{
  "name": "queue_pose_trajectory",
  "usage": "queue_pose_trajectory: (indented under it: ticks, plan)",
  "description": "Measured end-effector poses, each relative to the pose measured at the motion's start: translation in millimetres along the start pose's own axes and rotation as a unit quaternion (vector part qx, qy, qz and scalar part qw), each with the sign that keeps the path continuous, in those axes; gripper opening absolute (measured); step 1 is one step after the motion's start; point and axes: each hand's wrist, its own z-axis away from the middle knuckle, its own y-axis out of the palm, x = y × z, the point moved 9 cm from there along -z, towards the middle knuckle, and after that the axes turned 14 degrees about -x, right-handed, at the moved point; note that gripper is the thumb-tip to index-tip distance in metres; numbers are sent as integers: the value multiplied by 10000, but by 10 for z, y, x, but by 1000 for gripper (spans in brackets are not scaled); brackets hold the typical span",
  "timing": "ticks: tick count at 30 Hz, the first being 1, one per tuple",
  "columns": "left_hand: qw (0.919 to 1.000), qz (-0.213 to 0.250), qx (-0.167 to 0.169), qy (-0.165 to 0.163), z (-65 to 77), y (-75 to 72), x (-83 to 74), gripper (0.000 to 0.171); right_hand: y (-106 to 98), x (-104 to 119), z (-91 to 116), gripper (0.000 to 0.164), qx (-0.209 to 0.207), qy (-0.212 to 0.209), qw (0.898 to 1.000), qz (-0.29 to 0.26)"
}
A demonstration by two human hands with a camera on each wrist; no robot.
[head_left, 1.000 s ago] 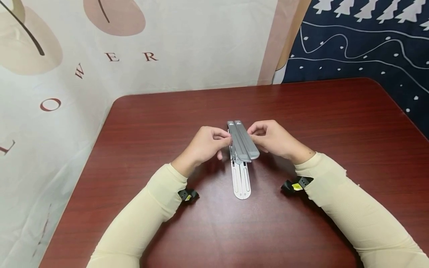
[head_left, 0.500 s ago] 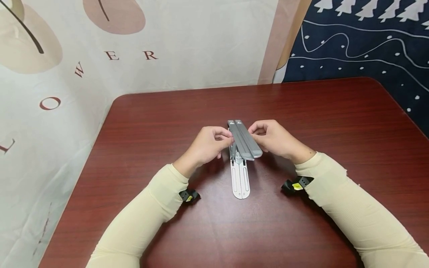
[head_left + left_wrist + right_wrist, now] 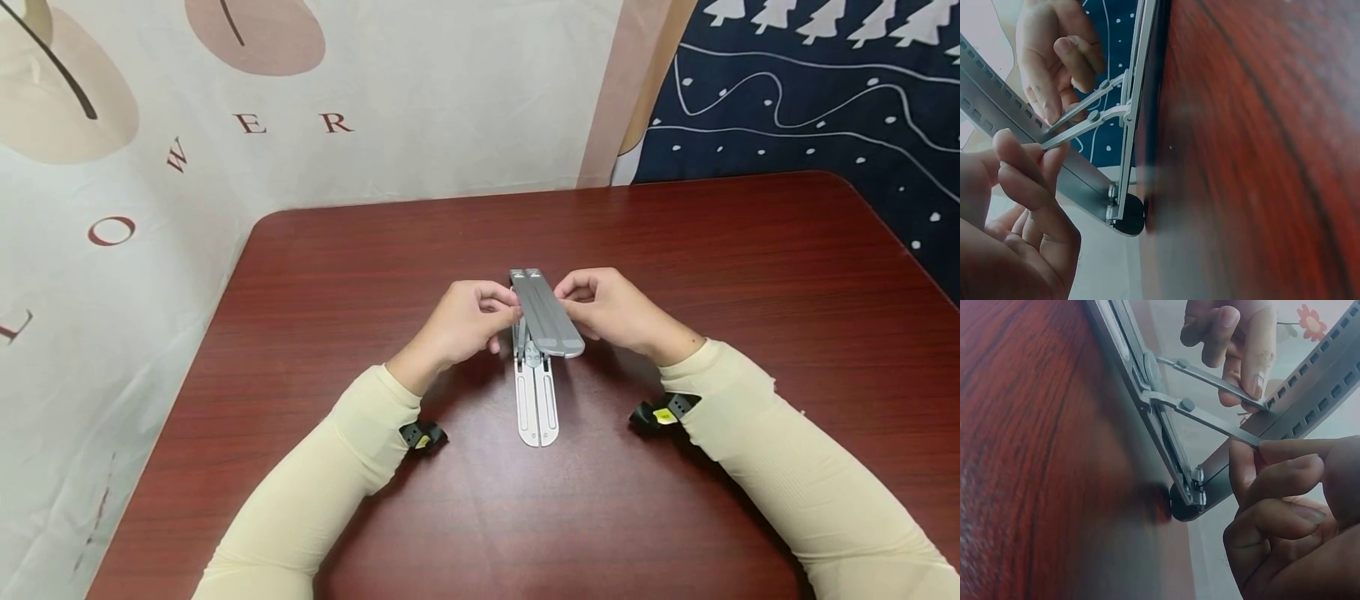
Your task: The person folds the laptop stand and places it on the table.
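A folding metal laptop stand (image 3: 551, 321) is between my hands, its grey upper rails raised at a slant over the silver base (image 3: 536, 408). The rails lie side by side. My left hand (image 3: 468, 325) pinches the end of one support strut (image 3: 1082, 130) between thumb and finger, at the rail's slotted underside. On the other side, my right hand (image 3: 618, 312) pinches the end of the second support strut (image 3: 1219, 420) in the same way. The wrist views show both struts rising from the base to the rails. In the head view the rails hide the struts' upper ends.
The stand's base rests on a reddish-brown wooden table (image 3: 420, 242). A pale printed cloth (image 3: 450, 100) hangs behind it, with a dark blue patterned cloth (image 3: 795, 108) at the right. Each wrist wears a black camera strap, the right one (image 3: 663, 415) close above the table.
The two upper rails have come together, so the gap between them has closed. Their near end has shifted slightly right since a second ago. Both hands keep nearly the same places.
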Motion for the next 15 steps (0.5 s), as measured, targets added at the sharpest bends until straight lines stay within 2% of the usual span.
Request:
queue_pose_trajectory:
  ticks: [15]
  plan:
    - [9995,-285,158,-29,-44,-25,47,17,45,-68,-32,10,171,234,9994,-193]
